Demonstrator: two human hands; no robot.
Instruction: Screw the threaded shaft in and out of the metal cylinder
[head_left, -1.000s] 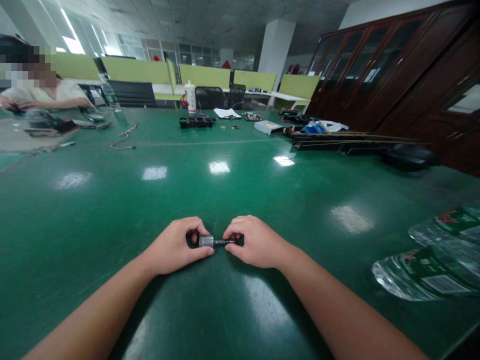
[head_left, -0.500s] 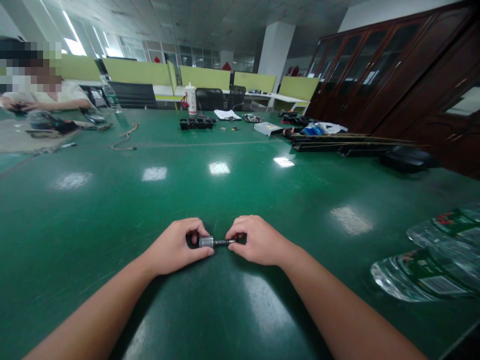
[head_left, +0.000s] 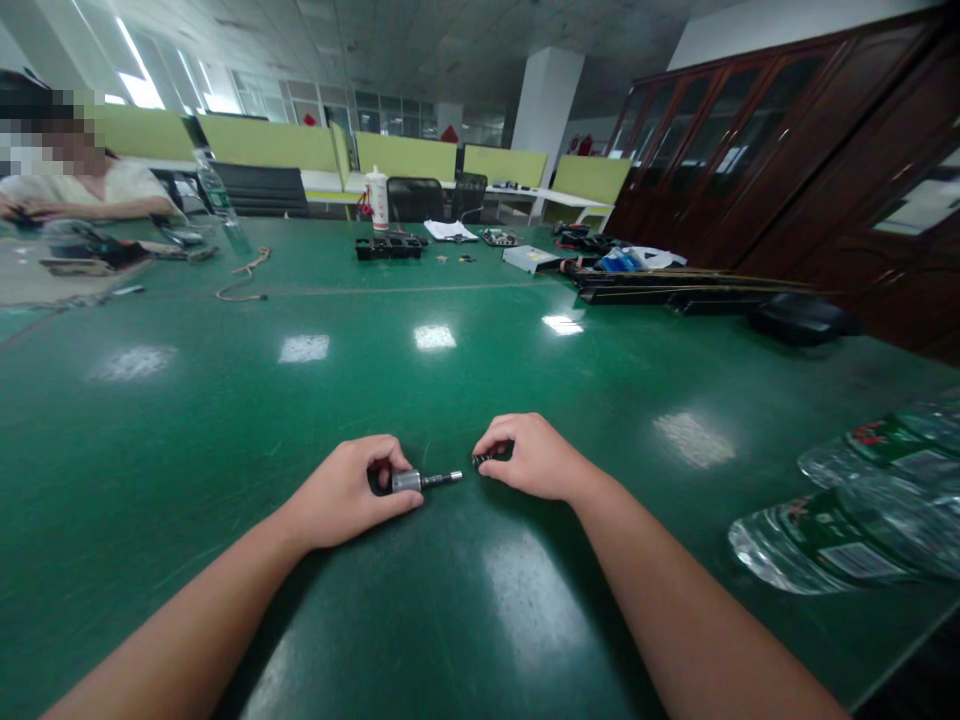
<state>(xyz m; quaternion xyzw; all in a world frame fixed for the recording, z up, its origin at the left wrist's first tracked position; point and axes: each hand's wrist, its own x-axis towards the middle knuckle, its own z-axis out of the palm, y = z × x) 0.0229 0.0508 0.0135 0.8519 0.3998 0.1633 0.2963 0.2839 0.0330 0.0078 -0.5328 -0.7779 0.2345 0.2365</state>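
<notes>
Near the middle of the green table (head_left: 360,380), my left hand (head_left: 352,492) pinches a silver metal cylinder (head_left: 407,481) between thumb and fingers. A thin dark shaft with a bright tip (head_left: 454,476) sticks out of the cylinder to the right. My right hand (head_left: 532,457) holds a small dark coiled piece, which looks like a spring (head_left: 480,461), at its fingertips. A short gap separates this piece from the shaft's tip.
Clear bottles with green labels (head_left: 847,540) lie at the right. Toward the back are a black part (head_left: 390,247), a white bottle (head_left: 377,200), a silver box (head_left: 531,259) and long black pieces (head_left: 630,288). A person (head_left: 82,190) sits at the far left.
My right hand has moved right and slightly away from me, taking the dark coiled piece off the shaft. The shaft's bright tip now shows. My left hand has barely moved.
</notes>
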